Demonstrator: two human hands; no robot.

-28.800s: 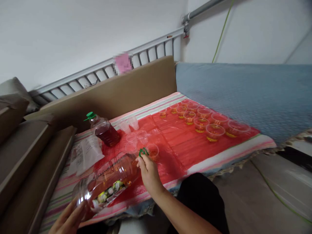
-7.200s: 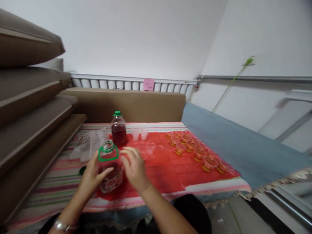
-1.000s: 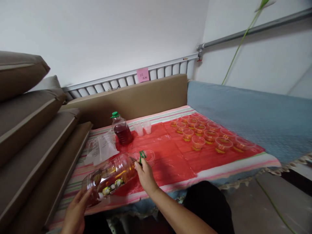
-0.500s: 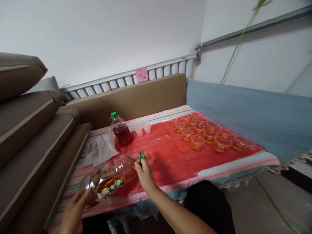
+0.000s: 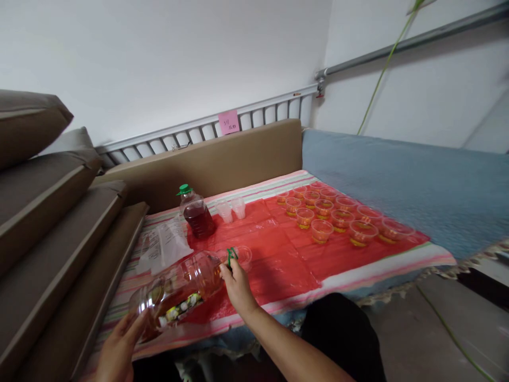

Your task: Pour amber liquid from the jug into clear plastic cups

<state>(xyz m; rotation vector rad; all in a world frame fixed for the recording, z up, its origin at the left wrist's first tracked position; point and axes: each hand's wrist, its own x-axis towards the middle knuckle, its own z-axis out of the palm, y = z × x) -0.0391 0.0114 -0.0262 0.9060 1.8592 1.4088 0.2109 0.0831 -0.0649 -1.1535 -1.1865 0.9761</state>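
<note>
A large clear plastic bottle [image 5: 186, 284] with amber liquid lies tilted almost flat, its mouth at a clear plastic cup [image 5: 243, 257]. My right hand [image 5: 237, 284] closes round the neck, by the green ring handle. At the bottle's base, my left hand [image 5: 121, 339] supports it with the fingers wrapped against its side. Whether liquid is flowing into the cup cannot be made out. Several clear cups [image 5: 322, 230] with a little yellow liquid stand in rows on the red plastic sheet [image 5: 274, 260] to the right.
A second bottle [image 5: 198, 216] of dark red liquid, with a green cap, stands upright behind. Beside it are stacked clear cups [image 5: 237, 208]. A crumpled plastic bag [image 5: 165, 244] lies to its left. Brown cushions [image 5: 59, 212] pile up at the left; a blue-covered backrest [image 5: 397, 180] borders the right.
The hands and the tilted bottle hold almost the same position. Only the camera view has shifted slightly.
</note>
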